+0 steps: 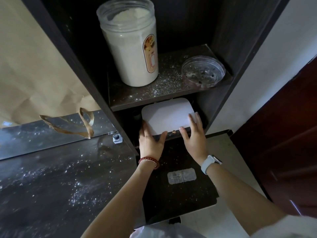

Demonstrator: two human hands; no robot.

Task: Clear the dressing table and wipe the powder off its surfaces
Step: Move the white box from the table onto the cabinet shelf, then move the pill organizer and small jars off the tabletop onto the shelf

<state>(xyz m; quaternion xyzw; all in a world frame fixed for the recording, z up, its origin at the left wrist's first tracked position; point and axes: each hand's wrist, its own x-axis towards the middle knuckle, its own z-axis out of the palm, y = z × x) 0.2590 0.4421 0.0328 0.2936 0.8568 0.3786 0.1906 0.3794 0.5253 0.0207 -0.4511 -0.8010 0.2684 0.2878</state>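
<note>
Holding white box (167,115) in lower shelf, long axis crosswise, clasp facing outward; left hand (151,141), right hand (193,136) grip its ends.

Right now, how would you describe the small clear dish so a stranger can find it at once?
Look at the dark shelf unit on the right and its powdered upper shelf. The dish sits at that shelf's right end, apart from the tall powder jar. Unlike the jar, it is low, round, and nearly empty.
</note>
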